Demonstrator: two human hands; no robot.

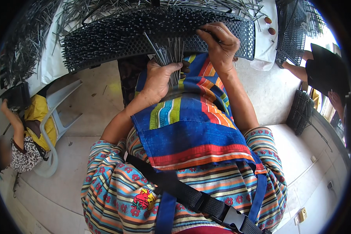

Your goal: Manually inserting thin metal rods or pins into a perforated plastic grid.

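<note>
My left hand (160, 80) is closed round a bundle of thin grey metal rods (168, 56), which stand up and fan out above the fist. In front of it lies a black perforated tray (247, 45), with many dark rods (136, 33) sticking up out of its holes. My right hand (223, 43) is over the tray's right part, thumb and fingertips pinched together by the end of the standing rods. Whatever the pinch holds is too small to make out. Over my lap spreads a blue apron (183, 134) with coloured stripes.
Loose rods (76, 19) lie heaped behind the tray on a white-covered table (267, 48). Two brown round pieces (272, 31) rest at its right. At left, a person (25, 146) sits on a pale plastic chair (54, 117). Another person (327, 72) is at right, near stacked black trays (300, 111).
</note>
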